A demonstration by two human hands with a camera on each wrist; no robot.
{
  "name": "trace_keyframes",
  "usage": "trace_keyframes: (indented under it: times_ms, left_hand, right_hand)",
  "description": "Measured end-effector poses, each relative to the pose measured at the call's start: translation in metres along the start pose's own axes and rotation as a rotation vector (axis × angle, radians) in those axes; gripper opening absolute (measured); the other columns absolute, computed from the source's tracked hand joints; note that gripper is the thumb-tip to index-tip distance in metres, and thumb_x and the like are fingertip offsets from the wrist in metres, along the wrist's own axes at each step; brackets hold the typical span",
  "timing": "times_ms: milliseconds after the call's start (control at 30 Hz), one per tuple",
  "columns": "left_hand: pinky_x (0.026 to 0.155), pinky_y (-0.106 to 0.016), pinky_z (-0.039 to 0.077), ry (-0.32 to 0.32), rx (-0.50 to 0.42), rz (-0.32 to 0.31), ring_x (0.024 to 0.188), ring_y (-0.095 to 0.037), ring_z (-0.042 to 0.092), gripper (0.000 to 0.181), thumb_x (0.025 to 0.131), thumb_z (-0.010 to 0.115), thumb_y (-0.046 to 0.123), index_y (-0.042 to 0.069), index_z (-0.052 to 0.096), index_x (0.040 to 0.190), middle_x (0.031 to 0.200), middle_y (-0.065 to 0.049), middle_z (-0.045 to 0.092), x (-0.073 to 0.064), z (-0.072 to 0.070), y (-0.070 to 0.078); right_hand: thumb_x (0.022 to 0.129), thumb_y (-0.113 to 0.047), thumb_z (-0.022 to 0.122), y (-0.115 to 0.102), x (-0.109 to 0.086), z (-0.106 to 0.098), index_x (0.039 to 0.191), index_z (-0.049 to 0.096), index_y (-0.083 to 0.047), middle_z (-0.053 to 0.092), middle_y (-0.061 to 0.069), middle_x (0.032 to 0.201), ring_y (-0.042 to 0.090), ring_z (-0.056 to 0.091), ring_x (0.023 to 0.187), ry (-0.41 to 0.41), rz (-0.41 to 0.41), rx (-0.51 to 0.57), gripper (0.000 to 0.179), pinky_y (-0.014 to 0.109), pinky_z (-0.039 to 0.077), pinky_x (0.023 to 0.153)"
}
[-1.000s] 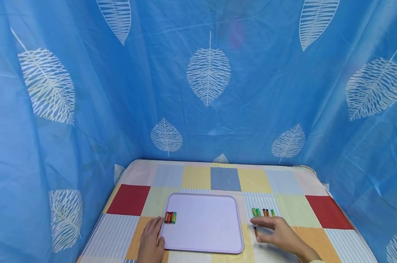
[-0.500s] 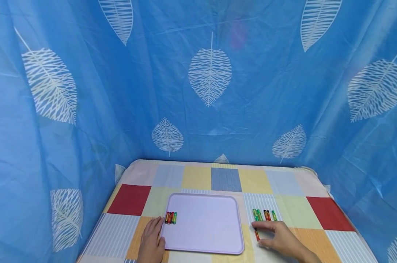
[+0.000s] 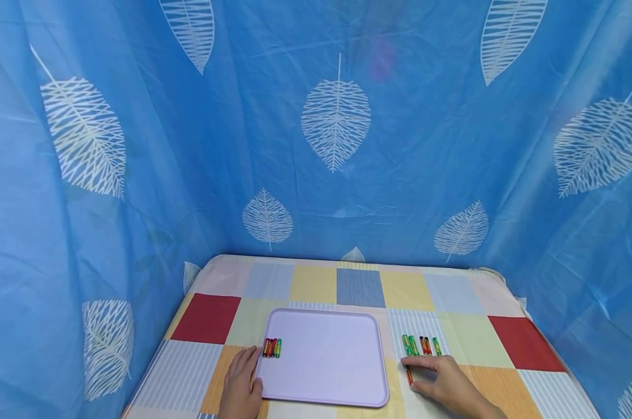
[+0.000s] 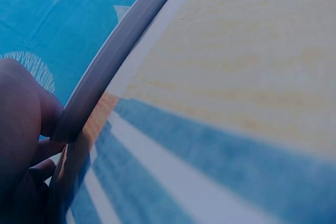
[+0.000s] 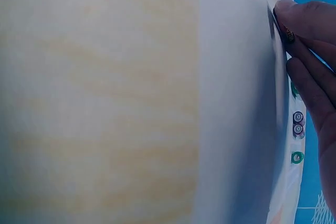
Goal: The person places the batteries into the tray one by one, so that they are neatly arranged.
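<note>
My left hand (image 3: 240, 387) rests at the left edge of a pale lilac tray (image 3: 321, 390), its fingertips and thumb touching the rim. In the left wrist view the thumb and fingers meet the tray's edge (image 4: 113, 51). A row of small batteries (image 3: 272, 348), red-black and green, lies on the tray near those fingertips. To the right of the tray, my right hand (image 3: 449, 384) pinches a red-and-black battery (image 3: 409, 375) lengthwise between thumb and fingers, low over the cloth. The right wrist view shows this battery (image 5: 286, 32) partly hidden by the thumb.
Beyond the right hand lie two green batteries (image 3: 410, 345), two black-red batteries (image 3: 425, 345) and one green battery (image 3: 437, 346). A patchwork cloth (image 3: 358, 285) covers the table. Blue leaf-patterned curtains (image 3: 394, 192) enclose its back and sides.
The right hand's thumb and fingers have drawn closer around the red-and-black battery and now pinch it. The left hand and tray stay in place; the head view shifts slightly.
</note>
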State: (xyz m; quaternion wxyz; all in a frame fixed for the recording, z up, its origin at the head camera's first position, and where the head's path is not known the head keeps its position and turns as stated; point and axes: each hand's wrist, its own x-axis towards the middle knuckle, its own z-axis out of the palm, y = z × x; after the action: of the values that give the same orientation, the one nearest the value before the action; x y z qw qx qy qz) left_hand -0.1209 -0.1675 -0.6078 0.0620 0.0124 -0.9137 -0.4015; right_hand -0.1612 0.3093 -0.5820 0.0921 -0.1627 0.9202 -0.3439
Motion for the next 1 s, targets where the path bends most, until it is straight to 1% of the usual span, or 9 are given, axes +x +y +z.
trace_keyframes:
  times_ms: [200, 333, 400, 467, 533, 667, 733, 900, 1000]
  left_hand:
    - [0.129, -0.074, 0.025, -0.027, 0.023, -0.022, 0.157, -0.052, 0.034, 0.064, 0.092, 0.066, -0.003, -0.003, 0.056, 0.155, 0.162, -0.026, 0.051, 0.002, -0.001, 0.001]
    - [0.128, -0.074, 0.026, -0.02, 0.025, -0.011, 0.156, -0.051, 0.035, 0.064, 0.091, 0.066, -0.002, -0.002, 0.056, 0.155, 0.162, -0.025, 0.052, 0.002, -0.001, 0.002]
    - [0.127, -0.074, 0.027, -0.01, 0.032, 0.007, 0.155, -0.052, 0.037, 0.064, 0.091, 0.066, -0.002, -0.003, 0.057, 0.154, 0.161, -0.025, 0.053, 0.001, -0.001, 0.001]
    - [0.126, -0.074, 0.029, 0.003, 0.037, 0.024, 0.154, -0.052, 0.038, 0.064, 0.09, 0.066, -0.003, -0.003, 0.058, 0.153, 0.159, -0.025, 0.054, 0.001, -0.001, 0.001]
    - [0.126, -0.075, 0.029, 0.011, 0.035, 0.031, 0.153, -0.052, 0.039, 0.063, 0.09, 0.066, -0.003, -0.003, 0.059, 0.152, 0.159, -0.026, 0.055, 0.0, -0.001, 0.001]
    - [0.128, -0.074, 0.025, -0.003, 0.015, 0.007, 0.156, -0.052, 0.036, 0.063, 0.09, 0.065, -0.003, -0.004, 0.058, 0.153, 0.16, -0.026, 0.054, 0.001, -0.002, 0.001]
    - [0.13, -0.074, 0.023, -0.014, 0.008, -0.007, 0.157, -0.051, 0.035, 0.063, 0.091, 0.064, -0.003, -0.003, 0.057, 0.154, 0.161, -0.025, 0.053, 0.001, -0.002, 0.001]
    - [0.128, -0.075, 0.026, -0.008, 0.021, 0.016, 0.156, -0.052, 0.036, 0.064, 0.09, 0.065, -0.003, -0.003, 0.057, 0.154, 0.16, -0.025, 0.054, 0.001, -0.001, -0.001]
    - [0.127, -0.075, 0.026, -0.006, 0.023, 0.02, 0.155, -0.053, 0.036, 0.064, 0.09, 0.066, -0.003, -0.004, 0.057, 0.154, 0.16, -0.026, 0.054, 0.002, -0.002, -0.001]
  right_hand:
    - [0.085, -0.028, 0.093, -0.001, 0.004, -0.001, 0.128, 0.083, -0.021, 0.081, -0.007, 0.126, -0.001, 0.068, 0.117, 0.021, -0.016, -0.006, 0.044, 0.016, 0.06, 0.095]
    - [0.085, -0.026, 0.094, -0.005, 0.008, -0.002, 0.128, 0.083, -0.018, 0.082, -0.006, 0.125, 0.001, 0.071, 0.116, 0.034, -0.042, -0.006, 0.046, 0.03, 0.067, 0.098]
    - [0.086, -0.025, 0.094, -0.008, 0.01, -0.004, 0.129, 0.082, -0.016, 0.082, -0.006, 0.126, 0.002, 0.072, 0.117, 0.032, -0.048, 0.007, 0.046, 0.04, 0.067, 0.099]
    - [0.087, -0.025, 0.093, -0.011, 0.012, -0.004, 0.13, 0.081, -0.016, 0.082, -0.006, 0.127, 0.003, 0.072, 0.118, 0.028, -0.055, 0.018, 0.046, 0.045, 0.066, 0.1]
    - [0.088, -0.024, 0.092, -0.014, 0.015, -0.004, 0.131, 0.081, -0.016, 0.081, -0.005, 0.128, 0.004, 0.072, 0.121, 0.032, -0.076, 0.029, 0.045, 0.043, 0.066, 0.102]
    - [0.089, -0.023, 0.091, -0.019, 0.023, -0.002, 0.131, 0.081, -0.014, 0.081, -0.001, 0.13, 0.004, 0.072, 0.123, 0.048, -0.149, 0.049, 0.044, 0.029, 0.065, 0.101]
    - [0.09, -0.023, 0.09, -0.022, 0.028, 0.001, 0.131, 0.08, -0.013, 0.081, 0.001, 0.13, 0.006, 0.073, 0.121, 0.059, -0.191, 0.059, 0.044, 0.024, 0.063, 0.1]
    - [0.091, -0.025, 0.089, -0.03, 0.038, 0.01, 0.132, 0.08, -0.013, 0.081, 0.001, 0.13, 0.014, 0.077, 0.119, 0.071, -0.253, 0.085, 0.044, 0.025, 0.063, 0.1]
    - [0.091, -0.023, 0.089, -0.034, 0.044, 0.016, 0.131, 0.08, -0.011, 0.081, 0.001, 0.13, 0.015, 0.077, 0.119, 0.078, -0.275, 0.093, 0.043, 0.026, 0.064, 0.1]
